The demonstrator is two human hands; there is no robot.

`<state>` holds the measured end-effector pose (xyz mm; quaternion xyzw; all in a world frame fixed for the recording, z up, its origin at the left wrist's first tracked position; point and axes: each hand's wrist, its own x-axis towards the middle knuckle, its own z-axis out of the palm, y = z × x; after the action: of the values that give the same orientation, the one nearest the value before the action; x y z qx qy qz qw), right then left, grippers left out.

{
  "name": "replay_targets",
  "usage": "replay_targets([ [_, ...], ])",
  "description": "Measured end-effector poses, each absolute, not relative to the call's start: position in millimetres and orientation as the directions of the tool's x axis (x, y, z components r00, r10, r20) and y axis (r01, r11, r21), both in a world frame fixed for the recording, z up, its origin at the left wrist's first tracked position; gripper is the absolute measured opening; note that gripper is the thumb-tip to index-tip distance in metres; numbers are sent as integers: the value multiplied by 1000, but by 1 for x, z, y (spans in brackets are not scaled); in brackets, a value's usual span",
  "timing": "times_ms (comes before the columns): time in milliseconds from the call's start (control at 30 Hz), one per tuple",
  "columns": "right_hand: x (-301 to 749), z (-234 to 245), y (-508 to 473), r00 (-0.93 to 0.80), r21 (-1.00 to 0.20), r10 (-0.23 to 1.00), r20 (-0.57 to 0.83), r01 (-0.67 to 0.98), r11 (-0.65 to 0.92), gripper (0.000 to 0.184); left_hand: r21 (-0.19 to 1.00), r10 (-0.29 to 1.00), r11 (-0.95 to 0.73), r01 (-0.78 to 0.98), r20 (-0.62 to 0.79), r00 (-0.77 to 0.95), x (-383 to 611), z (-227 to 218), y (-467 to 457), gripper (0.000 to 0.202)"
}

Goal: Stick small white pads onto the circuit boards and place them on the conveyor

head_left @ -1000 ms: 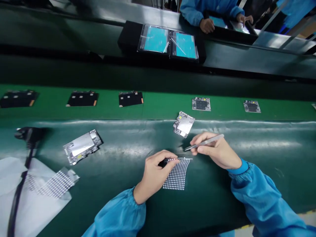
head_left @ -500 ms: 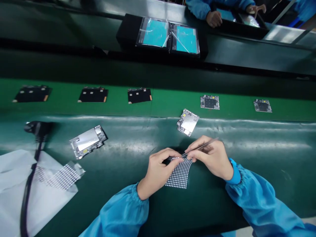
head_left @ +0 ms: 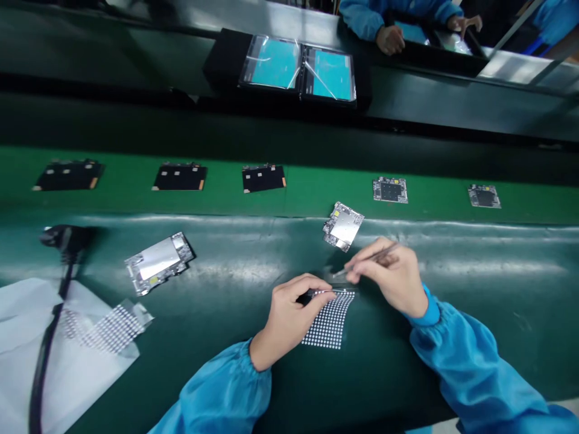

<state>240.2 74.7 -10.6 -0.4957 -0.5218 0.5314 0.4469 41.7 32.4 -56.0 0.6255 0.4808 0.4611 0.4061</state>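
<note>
My left hand [head_left: 296, 316] pinches the upper edge of a clear sheet of small white round stickers [head_left: 330, 320] between thumb and fingers. The sheet hangs below that grip, over the green mat. In my right hand [head_left: 391, 274] is a pair of metal tweezers [head_left: 373, 258], its tips pointing left, just above the sheet's top edge and apart from it. Whether a sticker sits on the tips is too small to tell. Beyond my hands, a circuit board with a silver shield [head_left: 344, 226] lies tilted at the belt's near edge.
A second shielded board [head_left: 159, 262] lies left, near a black plug with its cable [head_left: 67, 241]. Another dotted sheet [head_left: 115, 328] rests on a white bag [head_left: 27, 337]. Several boards, including a black-covered one [head_left: 265, 179], line the green belt [head_left: 316, 187]. Screens [head_left: 275, 63] stand behind; a co-worker's hand [head_left: 389, 40] shows beyond.
My right hand has moved slightly up, drawing the tweezers' tips away from the sheet's top edge. My left hand still holds the sheet. The belt's boards appear shifted slightly right.
</note>
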Motion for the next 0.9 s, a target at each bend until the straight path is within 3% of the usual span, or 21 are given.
replay_targets([
  [100,249,-23,112,56,-998,996,65,-3,65,11,947,977,-208,246,189,101,42,-56,34,6],
  [167,251,-31,138,96,-996,992,78,-32,81,14,948,980,-195,252,179,86,42,-57,34,5],
  [400,263,-30,137,9,-1000,1000,10,2,10,14,951,985,-166,260,149,84,44,-59,34,4],
  [567,270,-21,100,-60,-990,991,-119,85,-114,13,948,980,-192,255,172,96,44,-58,33,5],
  [667,252,-20,104,-1,-985,998,-70,159,-69,13,947,979,-196,255,174,106,45,-57,33,5],
  [900,212,-37,124,-124,-975,987,-103,210,-75,16,957,982,-173,232,150,116,47,-59,31,6],
])
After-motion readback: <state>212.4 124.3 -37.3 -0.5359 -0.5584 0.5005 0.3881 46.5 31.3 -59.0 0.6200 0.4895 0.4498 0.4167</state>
